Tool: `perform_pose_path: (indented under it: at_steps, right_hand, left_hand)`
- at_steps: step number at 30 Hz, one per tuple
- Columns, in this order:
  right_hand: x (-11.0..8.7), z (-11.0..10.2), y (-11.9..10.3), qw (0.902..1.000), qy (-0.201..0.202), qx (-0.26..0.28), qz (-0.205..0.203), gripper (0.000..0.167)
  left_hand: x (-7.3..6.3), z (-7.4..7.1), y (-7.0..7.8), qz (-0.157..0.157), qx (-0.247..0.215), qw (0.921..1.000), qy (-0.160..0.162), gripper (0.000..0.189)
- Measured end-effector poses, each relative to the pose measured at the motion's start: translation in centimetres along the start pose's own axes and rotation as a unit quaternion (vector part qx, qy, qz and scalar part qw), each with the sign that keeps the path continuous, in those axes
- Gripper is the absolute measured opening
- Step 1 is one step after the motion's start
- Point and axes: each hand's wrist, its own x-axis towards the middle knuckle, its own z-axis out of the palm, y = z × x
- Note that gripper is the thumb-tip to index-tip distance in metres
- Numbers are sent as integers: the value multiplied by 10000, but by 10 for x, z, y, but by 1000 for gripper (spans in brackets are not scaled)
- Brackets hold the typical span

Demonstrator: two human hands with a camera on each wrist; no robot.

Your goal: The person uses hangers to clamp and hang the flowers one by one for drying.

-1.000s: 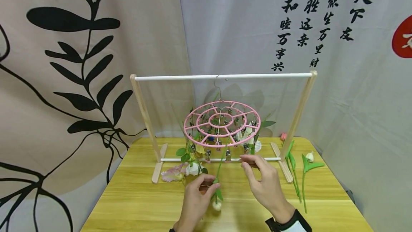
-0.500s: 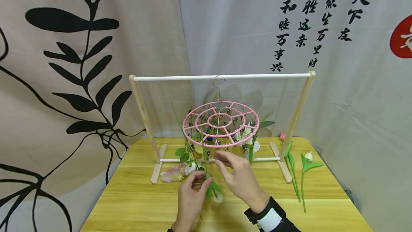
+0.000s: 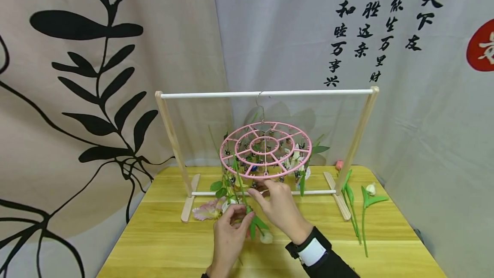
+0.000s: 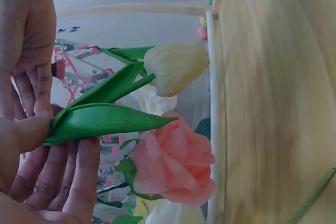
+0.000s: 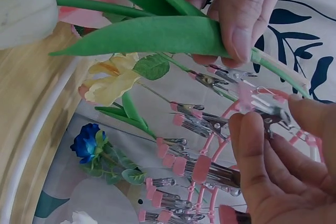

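My left hand (image 3: 234,231) pinches a white artificial tulip (image 4: 176,69) at the base of its green leaves (image 4: 110,121). The bloom points down, and the stem rises toward the pink round clip hanger (image 3: 266,174). Under the hanger's front rim, my right hand (image 3: 279,207) holds a metal clip (image 5: 270,113) with a pink tip between thumb and fingers. The tulip's stem (image 5: 281,72) passes close by that clip; whether they touch, I cannot tell. A pink rose (image 4: 173,163) hangs behind the tulip in the left wrist view.
The hanger hooks onto the white top bar (image 3: 216,95) of a wooden stand. Several clips hang from it, some with flowers, including a yellow flower (image 5: 110,77) and a blue rose (image 5: 89,142). Another white tulip (image 3: 371,189) lies at the table's right side.
My right hand has moved left to the hanger's front rim and now holds a clip. My left hand has shifted slightly left, the tulip's stem leaning left with it.
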Motion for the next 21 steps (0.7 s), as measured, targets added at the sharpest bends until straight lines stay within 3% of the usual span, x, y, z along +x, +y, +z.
perform_pose_path:
  at_steps: [6, 15, 21]
  right_hand:
    - [1, 2, 6, 9999, 62, -7, 85, 18]
    - [-2, -2, 10, 9969, -64, 351, 702, 17]
    - [-3, -4, 14, 9947, -89, 476, 905, 17]
  left_hand:
    - [1, 4, 2, -61, 49, 9999, -110, 22]
    - [5, 8, 5, -137, 40, 9998, -168, 26]
    - [6, 10, 4, -69, 118, 9998, -117, 23]
